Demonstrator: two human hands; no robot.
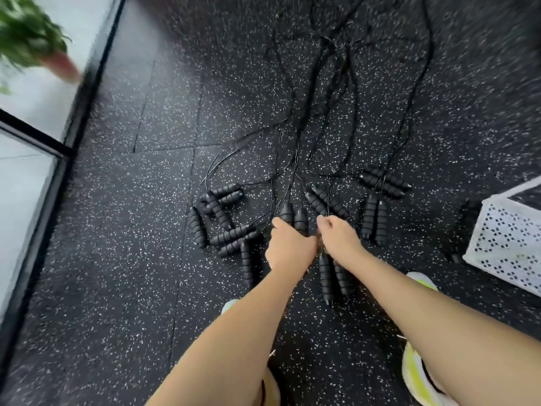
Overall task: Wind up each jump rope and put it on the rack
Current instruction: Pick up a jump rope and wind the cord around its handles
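Observation:
Several black jump ropes lie on the speckled rubber floor, their ribbed handles in pairs and their thin cords (328,92) trailing away in a tangle. My left hand (288,246) grips a pair of upright handles (294,216) in the middle of the group. My right hand (336,234) is curled beside it, its fingers at the near end of another handle pair (325,200); whether it holds anything is hidden. Another pair of handles (332,273) lies under my right wrist. More pairs lie at the left (218,210) and at the right (374,219).
A white perforated metal rack (509,238) stands on the floor at the right. My shoes (418,373) show at the bottom. A black-framed glass wall (58,159) and a potted plant (32,36) run along the left.

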